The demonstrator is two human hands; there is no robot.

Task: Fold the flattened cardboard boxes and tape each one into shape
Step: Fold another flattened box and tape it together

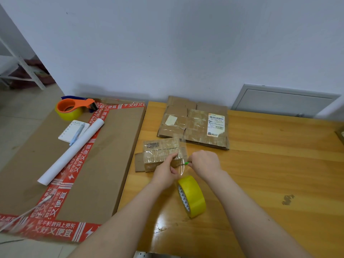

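Observation:
A small folded cardboard box (160, 153) with a barcode sits on the wooden table (270, 174). A strip of clear tape (183, 157) runs from the box down to a yellow tape roll (193, 197) standing on edge below my hands. My left hand (165, 170) pinches the tape at the box's right end. My right hand (203, 162) grips a small green-handled tool (185, 163) whose tip meets the tape. Behind the box lies a stack of flattened cardboard boxes (193, 125) with a white shipping label.
Left of the table lies a large brown carton (89, 164) with red printed tape. On it rest an orange tape dispenser (74, 107), a notepad with a pen (73, 130) and a white paper roll (71, 152). A grey wall panel (284, 101) sits behind the table.

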